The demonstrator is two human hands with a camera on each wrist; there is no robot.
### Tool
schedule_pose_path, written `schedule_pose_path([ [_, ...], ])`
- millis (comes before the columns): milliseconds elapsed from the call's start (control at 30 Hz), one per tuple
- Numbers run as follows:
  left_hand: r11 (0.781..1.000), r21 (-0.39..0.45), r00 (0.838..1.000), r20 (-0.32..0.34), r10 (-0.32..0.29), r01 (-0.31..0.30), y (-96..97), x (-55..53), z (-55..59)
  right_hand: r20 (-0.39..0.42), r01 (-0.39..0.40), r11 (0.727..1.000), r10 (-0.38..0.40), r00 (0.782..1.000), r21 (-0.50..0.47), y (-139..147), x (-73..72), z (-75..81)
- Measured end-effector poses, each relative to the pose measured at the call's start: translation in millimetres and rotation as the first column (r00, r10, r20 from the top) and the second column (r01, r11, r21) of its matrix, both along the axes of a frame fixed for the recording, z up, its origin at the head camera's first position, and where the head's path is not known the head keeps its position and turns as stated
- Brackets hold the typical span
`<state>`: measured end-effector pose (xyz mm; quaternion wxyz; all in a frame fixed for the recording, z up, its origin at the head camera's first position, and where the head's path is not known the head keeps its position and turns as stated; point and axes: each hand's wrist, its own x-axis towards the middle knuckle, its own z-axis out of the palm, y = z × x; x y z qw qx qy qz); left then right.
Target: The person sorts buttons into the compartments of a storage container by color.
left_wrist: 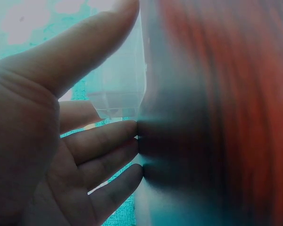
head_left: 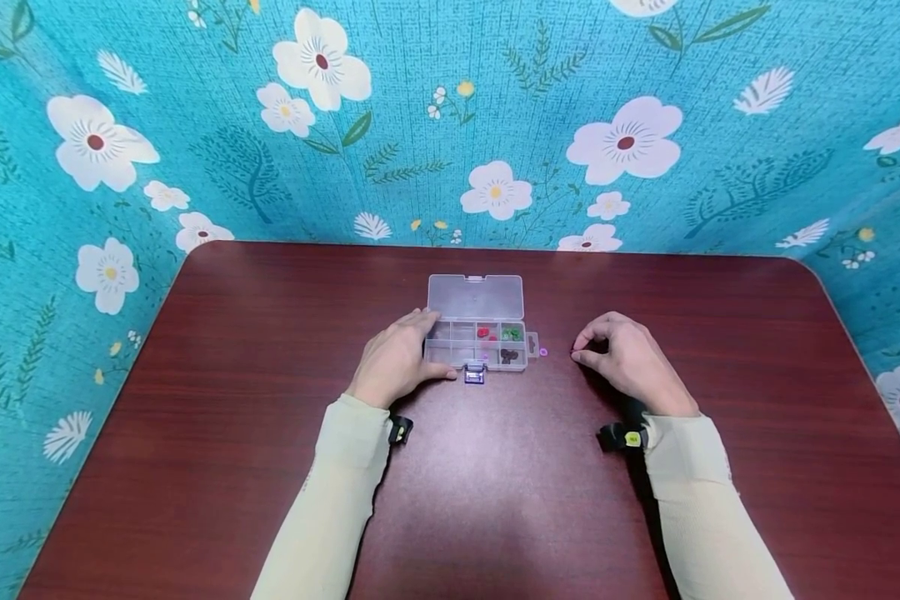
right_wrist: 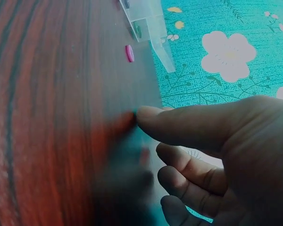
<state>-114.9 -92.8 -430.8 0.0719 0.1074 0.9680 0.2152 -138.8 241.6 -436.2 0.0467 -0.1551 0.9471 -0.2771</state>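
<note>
A clear plastic compartment box [head_left: 461,354] lies on the table with its lid [head_left: 475,297] raised at the back. My left hand [head_left: 397,354] grips its left end, thumb along the front edge and fingers at the back corner. Red pieces [head_left: 483,332], green pieces [head_left: 512,333] and dark brown pieces [head_left: 508,357] sit in separate right-hand compartments. Right of the box, my right hand [head_left: 626,358] pinches a small dark piece [head_left: 573,351] between thumb and forefinger, low at the tabletop; the fingers mostly hide it. Between hand and box lies a small flat pink-purple disc [right_wrist: 129,53].
A blue-purple latch [head_left: 475,375] sticks out at the box's front, and a clear hanging tab [head_left: 532,344] at its right end. The dark red-brown wooden table [head_left: 217,417] reaches back to a blue flowered cloth [head_left: 420,125].
</note>
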Motion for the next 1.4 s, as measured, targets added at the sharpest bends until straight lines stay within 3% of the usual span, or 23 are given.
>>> schedule_pose_path([
  [1133, 1.0, -0.012, 1.0, -0.003, -0.001, 0.001, 0.3, 1.6, 0.1, -0.076, 0.009, 0.998, -0.014, 0.997, -0.056, -28.6, 3.9, 16.6],
  [1400, 1.0, -0.012, 1.0, 0.006, 0.002, -0.002, 0.6, 0.3, 1.6, -0.084, -0.035, 0.998, 0.03, 0.996, -0.06, -43.3, 5.3, 14.0],
])
